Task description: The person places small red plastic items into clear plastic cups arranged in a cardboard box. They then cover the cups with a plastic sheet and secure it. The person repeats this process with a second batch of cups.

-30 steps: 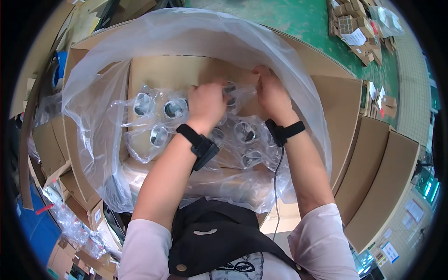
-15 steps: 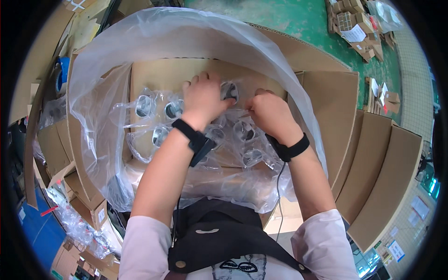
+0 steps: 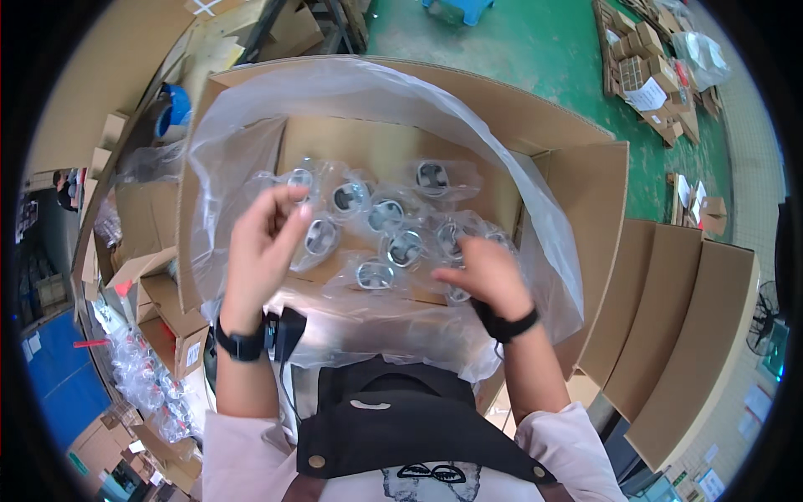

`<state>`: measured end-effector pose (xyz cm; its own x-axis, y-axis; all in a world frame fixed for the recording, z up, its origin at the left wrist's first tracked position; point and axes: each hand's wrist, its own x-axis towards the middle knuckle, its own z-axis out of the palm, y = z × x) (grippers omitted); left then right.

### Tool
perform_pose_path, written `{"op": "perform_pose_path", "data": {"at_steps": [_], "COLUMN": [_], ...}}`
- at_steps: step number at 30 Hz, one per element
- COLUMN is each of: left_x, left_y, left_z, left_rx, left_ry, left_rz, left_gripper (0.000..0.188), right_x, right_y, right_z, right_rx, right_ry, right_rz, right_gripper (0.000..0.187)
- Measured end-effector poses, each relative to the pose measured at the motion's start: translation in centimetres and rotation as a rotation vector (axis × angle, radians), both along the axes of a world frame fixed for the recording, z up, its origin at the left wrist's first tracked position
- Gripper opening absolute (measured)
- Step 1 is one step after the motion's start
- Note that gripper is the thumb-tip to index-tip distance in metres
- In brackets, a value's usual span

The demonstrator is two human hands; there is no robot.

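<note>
Several round metal parts with dark crossed centres, each in a clear plastic bag, lie in a large cardboard box [image 3: 581, 226] lined with a translucent plastic sheet [image 3: 351, 79]. My left hand [image 3: 261, 247] hovers over the box's left side, thumb apart from its curled fingers, beside one bagged metal part [image 3: 320, 237]. Over the right side is my right hand [image 3: 493, 272], thumb stretched out, fingers spread from it and nothing visibly gripped. It partly hides the bagged parts beneath it. Another bagged part [image 3: 432, 177] rests farther back, apart from the cluster.
Folded cardboard [image 3: 690, 335] stands to the right of the box. On the left are a smaller open carton [image 3: 171, 322], a heap of clear plastic-wrapped items [image 3: 138, 368] and a blue roll [image 3: 173, 110]. A pallet of small boxes [image 3: 648, 67] sits on the green floor.
Both hands have drawn back toward me, the left one also leftward, off the bagged part at the back. More of the bagged parts show. The head view has shifted.
</note>
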<state>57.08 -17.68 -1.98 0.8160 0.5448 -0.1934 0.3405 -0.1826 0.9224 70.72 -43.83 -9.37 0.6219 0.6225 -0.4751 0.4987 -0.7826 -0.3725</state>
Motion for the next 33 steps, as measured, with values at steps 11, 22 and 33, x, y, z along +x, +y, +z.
{"op": "perform_pose_path", "data": {"at_steps": [11,22,33], "left_x": [-26.1,-43.7,-47.6], "left_y": [1.2,10.8,11.6], "left_z": [3.3,1.8,-5.8], "left_rx": [-0.066,0.557,0.747], "left_ry": [0.212,0.360,0.201], "left_rz": [-0.383,0.350,0.346], "left_gripper": [0.027,0.024,0.017], "right_x": [-7.3,-38.5,-42.0], "right_y": [3.0,44.4,47.0], "right_z": [4.8,5.3,-0.6], "right_rx": [0.732,0.445,0.049], "right_ry": [-0.259,0.076,-0.126], "right_rz": [-0.488,0.992,1.225], "right_gripper": [0.014,0.028,0.021]}}
